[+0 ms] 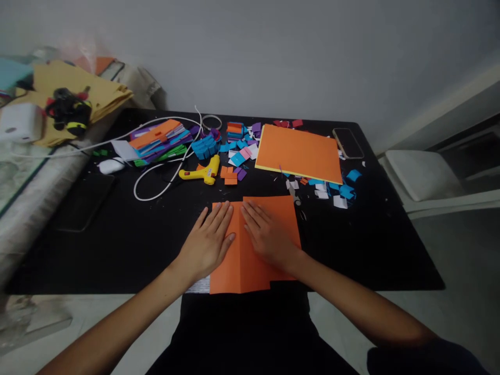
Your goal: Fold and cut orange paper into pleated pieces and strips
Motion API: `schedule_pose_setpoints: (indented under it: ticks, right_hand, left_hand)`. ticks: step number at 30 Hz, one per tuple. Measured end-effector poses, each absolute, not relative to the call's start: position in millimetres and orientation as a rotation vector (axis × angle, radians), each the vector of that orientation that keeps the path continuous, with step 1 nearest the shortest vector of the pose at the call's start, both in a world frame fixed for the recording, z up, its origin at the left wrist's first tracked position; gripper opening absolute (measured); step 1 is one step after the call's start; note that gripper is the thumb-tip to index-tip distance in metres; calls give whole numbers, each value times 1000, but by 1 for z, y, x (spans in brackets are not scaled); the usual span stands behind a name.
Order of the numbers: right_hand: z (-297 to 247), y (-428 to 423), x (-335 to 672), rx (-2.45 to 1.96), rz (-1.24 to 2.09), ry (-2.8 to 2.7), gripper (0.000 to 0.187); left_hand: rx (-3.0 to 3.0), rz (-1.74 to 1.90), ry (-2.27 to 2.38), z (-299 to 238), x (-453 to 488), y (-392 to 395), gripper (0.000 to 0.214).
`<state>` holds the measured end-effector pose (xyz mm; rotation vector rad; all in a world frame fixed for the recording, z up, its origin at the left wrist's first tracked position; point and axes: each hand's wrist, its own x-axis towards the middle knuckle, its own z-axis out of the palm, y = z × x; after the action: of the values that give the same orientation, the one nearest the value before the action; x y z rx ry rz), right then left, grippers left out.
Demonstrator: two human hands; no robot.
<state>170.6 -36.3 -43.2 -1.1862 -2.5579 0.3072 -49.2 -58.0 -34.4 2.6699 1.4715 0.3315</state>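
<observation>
An orange paper sheet (244, 265) lies folded at the near edge of the black table (371, 245). My left hand (207, 242) rests flat on its left part, fingers stretched out and pointing away from me. My right hand (267, 234) lies flat on the right flap, fingers together and extended, pressing the paper down. Both hands sit side by side, nearly touching along the fold line. Neither hand grips anything.
A stack of orange sheets (300, 152) lies further back. Small paper squares (332, 190) in blue, white and purple are scattered around it. A yellow glue gun (203, 172) with a white cord, folded paper piles (160, 138), a phone (347, 143) and a white mouse (110, 165) sit behind.
</observation>
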Motion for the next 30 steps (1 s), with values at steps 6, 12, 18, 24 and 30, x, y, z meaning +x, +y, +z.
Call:
schedule_pose_setpoints:
  ticks: [6,12,18,24,30]
  right_hand:
    - [-41,-37,169,-1231,340,-2557,51]
    - [-40,-38,169,-1244,324,-2566,51]
    - [-40,-40,170,-1256,384,-2529,52]
    - [-37,-37,170,-1250,382,-2530,52]
    - [-35,-43,175,-1203,394,-2547,51]
  left_hand:
    - [2614,315,1500,-35,-45,-62,63]
    - [2602,289,1533,-33,-44,-64,62]
    - [2572,314,1553,-33,-45,-67,64]
    - [2544,330,1599,-33,-44,-70,65]
    - [2552,328,1601,-31,-43,-60,64]
